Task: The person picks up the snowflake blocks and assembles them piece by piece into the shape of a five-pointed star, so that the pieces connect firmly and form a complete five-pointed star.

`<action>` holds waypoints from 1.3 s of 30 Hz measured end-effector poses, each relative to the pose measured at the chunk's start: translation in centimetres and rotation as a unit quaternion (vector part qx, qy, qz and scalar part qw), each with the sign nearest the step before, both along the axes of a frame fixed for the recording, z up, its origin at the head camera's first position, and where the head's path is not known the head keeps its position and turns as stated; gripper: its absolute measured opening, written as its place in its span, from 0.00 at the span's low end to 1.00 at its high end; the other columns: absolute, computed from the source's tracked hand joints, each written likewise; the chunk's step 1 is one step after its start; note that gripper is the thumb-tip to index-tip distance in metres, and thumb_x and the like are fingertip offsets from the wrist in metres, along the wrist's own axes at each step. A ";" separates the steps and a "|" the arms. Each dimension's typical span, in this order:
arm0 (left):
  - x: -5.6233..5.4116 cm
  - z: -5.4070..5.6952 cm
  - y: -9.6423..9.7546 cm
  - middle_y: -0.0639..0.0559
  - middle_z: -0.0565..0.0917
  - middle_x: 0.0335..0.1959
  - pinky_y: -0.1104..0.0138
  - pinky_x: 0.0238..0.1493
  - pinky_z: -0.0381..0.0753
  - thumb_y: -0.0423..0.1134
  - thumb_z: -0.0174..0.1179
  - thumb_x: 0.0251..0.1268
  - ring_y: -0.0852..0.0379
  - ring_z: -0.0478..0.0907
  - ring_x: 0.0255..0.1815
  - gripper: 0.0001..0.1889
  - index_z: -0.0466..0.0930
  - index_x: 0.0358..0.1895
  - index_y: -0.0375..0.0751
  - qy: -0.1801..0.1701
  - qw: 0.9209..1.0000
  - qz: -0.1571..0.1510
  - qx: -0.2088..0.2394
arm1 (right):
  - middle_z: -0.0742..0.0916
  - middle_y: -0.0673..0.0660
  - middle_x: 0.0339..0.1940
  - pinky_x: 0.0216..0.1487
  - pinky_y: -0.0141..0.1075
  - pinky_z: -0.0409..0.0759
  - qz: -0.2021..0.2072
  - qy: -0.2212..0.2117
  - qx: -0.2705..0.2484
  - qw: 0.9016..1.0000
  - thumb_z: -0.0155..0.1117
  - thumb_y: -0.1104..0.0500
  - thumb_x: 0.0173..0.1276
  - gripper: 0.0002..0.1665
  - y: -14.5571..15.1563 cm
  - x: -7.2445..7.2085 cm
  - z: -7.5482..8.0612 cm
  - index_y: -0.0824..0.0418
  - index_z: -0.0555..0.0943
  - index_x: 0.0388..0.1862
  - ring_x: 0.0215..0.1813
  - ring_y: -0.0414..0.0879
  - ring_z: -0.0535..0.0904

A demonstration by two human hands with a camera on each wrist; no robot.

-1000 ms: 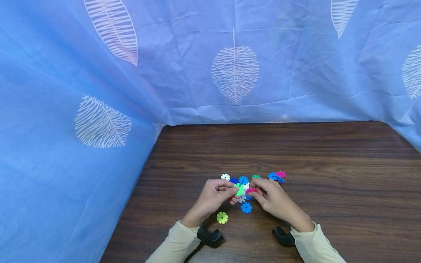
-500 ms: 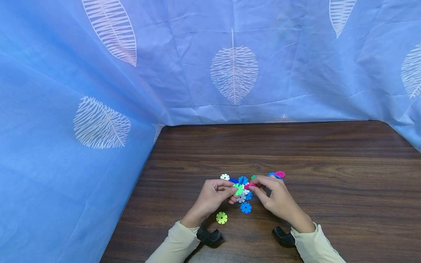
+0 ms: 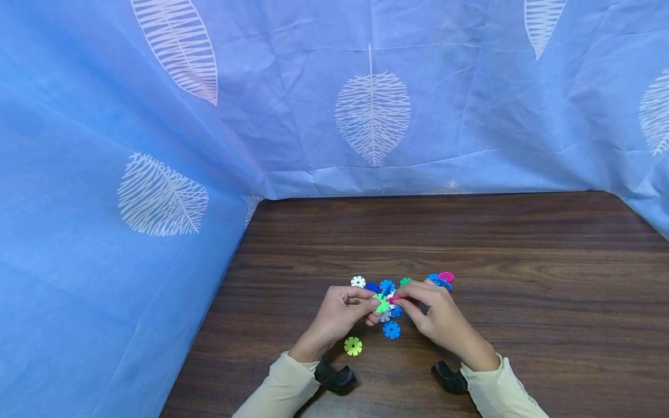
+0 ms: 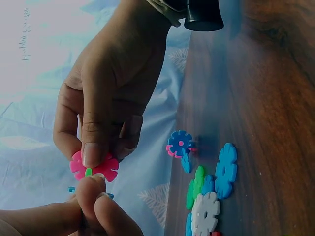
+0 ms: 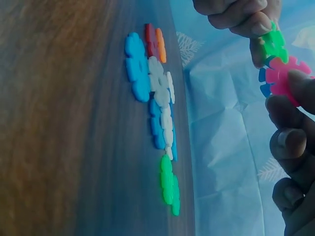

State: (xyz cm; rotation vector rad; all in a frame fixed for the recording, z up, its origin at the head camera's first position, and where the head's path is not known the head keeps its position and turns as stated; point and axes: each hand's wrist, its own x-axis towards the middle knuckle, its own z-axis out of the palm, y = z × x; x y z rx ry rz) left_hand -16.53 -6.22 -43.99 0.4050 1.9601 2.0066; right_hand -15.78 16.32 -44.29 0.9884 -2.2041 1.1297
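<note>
In the head view my left hand (image 3: 340,316) pinches a bright green notched building disc (image 3: 382,304) between thumb and fingers. Opposite it, my right hand (image 3: 444,319) pinches a pink notched disc (image 5: 280,78) by its edge. The two discs meet at their rims at an angle, up above the table, as the right wrist view shows. Behind the pink one, part of a blue disc (image 5: 265,82) peeks out. Fingertips hide parts of all these pieces. My right thumb lies flat over the pink face in the left wrist view.
Loose discs lie under and around the hands on the dark wooden table (image 3: 522,249): a white one (image 3: 358,281), a blue one (image 3: 391,330) and a yellow-green one (image 3: 352,346). A joined blue and pink cluster (image 3: 445,277) lies beyond the right hand. A blue leaf-print curtain (image 3: 313,116) hangs behind.
My right hand has shifted slightly left, bringing the pink disc up to the green one and turning it more edge-on. The left hand stays nearly in place.
</note>
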 end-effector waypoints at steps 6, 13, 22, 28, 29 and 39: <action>0.0 0.0 -0.1 0.38 0.89 0.32 0.65 0.35 0.88 0.30 0.63 0.73 0.61 0.85 0.25 0.10 0.85 0.47 0.21 -0.008 1.000 -0.006 0.013 | 0.88 0.47 0.31 0.37 0.27 0.78 0.026 0.009 -0.011 1.000 0.72 0.78 0.59 0.15 -0.2 -0.1 -0.1 0.59 0.87 0.35 0.33 0.37 0.81; 0.2 0.0 0.3 0.37 0.89 0.31 0.67 0.32 0.88 0.28 0.63 0.73 0.60 0.85 0.24 0.08 0.86 0.44 0.23 -0.017 1.000 -0.002 0.005 | 0.86 0.45 0.31 0.36 0.26 0.76 0.039 0.011 -0.017 0.999 0.72 0.80 0.57 0.18 -0.1 -0.3 -0.3 0.58 0.87 0.34 0.31 0.37 0.78; 0.2 -0.3 0.6 0.36 0.89 0.31 0.67 0.31 0.88 0.27 0.63 0.72 0.61 0.85 0.23 0.08 0.85 0.45 0.22 -0.015 1.000 0.009 0.014 | 0.87 0.48 0.30 0.35 0.26 0.74 0.049 0.035 -0.023 0.998 0.73 0.81 0.54 0.20 -0.3 -0.3 -0.4 0.56 0.86 0.34 0.31 0.39 0.77; 0.2 -0.4 0.6 0.34 0.89 0.32 0.67 0.32 0.88 0.28 0.65 0.72 0.61 0.85 0.24 0.09 0.85 0.46 0.22 -0.016 1.000 0.008 0.008 | 0.87 0.48 0.30 0.34 0.25 0.74 0.038 0.026 -0.005 0.999 0.75 0.79 0.55 0.21 0.1 -0.1 0.0 0.53 0.86 0.34 0.30 0.36 0.77; 0.2 -0.3 0.6 0.34 0.89 0.33 0.67 0.32 0.87 0.29 0.65 0.71 0.61 0.85 0.24 0.09 0.85 0.46 0.22 -0.016 1.000 0.007 0.007 | 0.87 0.47 0.29 0.34 0.25 0.74 0.037 0.021 0.000 0.999 0.75 0.79 0.55 0.21 0.2 -0.1 0.0 0.53 0.86 0.34 0.30 0.36 0.77; -0.3 -0.4 -0.3 0.49 0.88 0.24 0.69 0.25 0.81 0.40 0.74 0.64 0.60 0.82 0.23 0.09 0.90 0.35 0.36 0.089 0.986 0.087 -0.109 | 0.81 0.43 0.23 0.22 0.24 0.65 -0.037 -0.010 0.026 0.999 0.74 0.78 0.57 0.20 2.7 -0.2 0.9 0.53 0.81 0.29 0.23 0.31 0.65</action>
